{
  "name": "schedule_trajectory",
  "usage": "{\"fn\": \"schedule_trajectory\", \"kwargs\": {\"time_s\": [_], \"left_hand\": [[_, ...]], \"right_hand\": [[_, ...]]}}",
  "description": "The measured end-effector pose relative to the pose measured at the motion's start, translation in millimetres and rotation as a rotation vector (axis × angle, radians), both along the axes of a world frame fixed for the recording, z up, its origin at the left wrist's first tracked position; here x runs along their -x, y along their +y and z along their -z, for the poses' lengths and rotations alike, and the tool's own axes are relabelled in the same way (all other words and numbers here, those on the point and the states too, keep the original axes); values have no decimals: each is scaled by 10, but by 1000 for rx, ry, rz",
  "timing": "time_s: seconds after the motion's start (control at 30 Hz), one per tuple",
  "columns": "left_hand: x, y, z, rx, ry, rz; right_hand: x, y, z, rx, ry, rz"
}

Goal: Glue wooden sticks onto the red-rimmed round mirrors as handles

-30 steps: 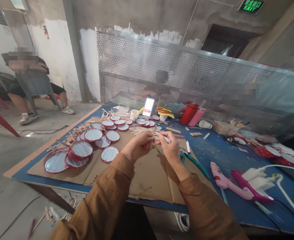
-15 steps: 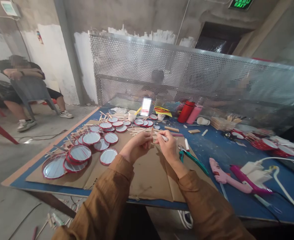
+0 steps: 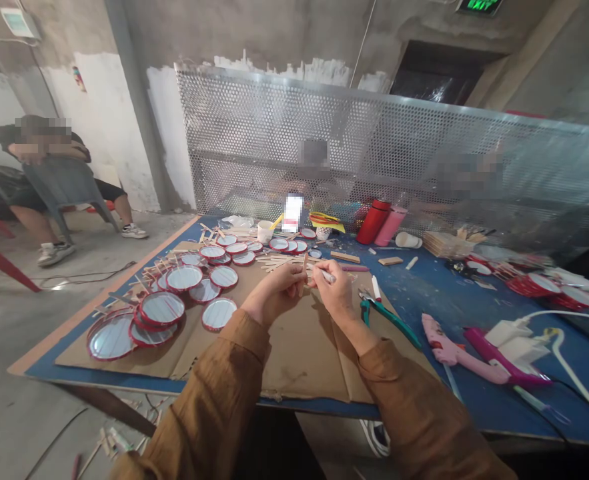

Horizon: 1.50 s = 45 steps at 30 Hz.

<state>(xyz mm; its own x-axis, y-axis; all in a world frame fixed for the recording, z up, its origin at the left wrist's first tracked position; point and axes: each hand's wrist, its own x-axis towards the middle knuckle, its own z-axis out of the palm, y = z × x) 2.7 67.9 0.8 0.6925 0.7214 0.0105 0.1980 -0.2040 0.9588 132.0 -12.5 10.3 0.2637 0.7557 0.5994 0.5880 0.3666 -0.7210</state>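
Over the cardboard, my left hand (image 3: 283,285) is closed on a small wooden stick (image 3: 305,268), which stands nearly upright from the fingers. My right hand (image 3: 335,288) grips a white marker (image 3: 328,275) like a pen, its front end close to the stick; the fingers hide the tip. Beyond the hands lie loose wooden sticks (image 3: 274,263). To the left are several round, red-rimmed pieces with pale faces, like small hand drums (image 3: 161,309), some stacked and some with sticks attached. Beside my right hand are a white-and-red marker-like piece (image 3: 376,289) and teal-handled pliers (image 3: 391,321).
A pink glue gun (image 3: 449,350) and a power strip (image 3: 507,357) with white plugs lie at the right. At the back stand a red bottle (image 3: 373,222), a paper cup (image 3: 265,232) and a lit phone (image 3: 292,213). A person sits on a grey chair (image 3: 64,190) at the far left.
The view has shifted very slightly. My right hand's fingers look marginally closer to the stick; both hands keep their hold and the things on the table stay put.
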Motion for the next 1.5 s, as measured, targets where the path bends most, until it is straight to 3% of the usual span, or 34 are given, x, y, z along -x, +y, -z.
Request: {"fn": "schedule_trajectory", "kwargs": {"time_s": [0.53,1.2,1.5], "left_hand": [[55,-77,8,-69,-109,14],[40,-37,8,-32,-51,9],[25,-9,34,-53,-23,24]], "right_hand": [[31,-34,-41,7,14,-16],[21,-26,-21,2,36,19],[17,-6,-17,-4,42,-56]]}}
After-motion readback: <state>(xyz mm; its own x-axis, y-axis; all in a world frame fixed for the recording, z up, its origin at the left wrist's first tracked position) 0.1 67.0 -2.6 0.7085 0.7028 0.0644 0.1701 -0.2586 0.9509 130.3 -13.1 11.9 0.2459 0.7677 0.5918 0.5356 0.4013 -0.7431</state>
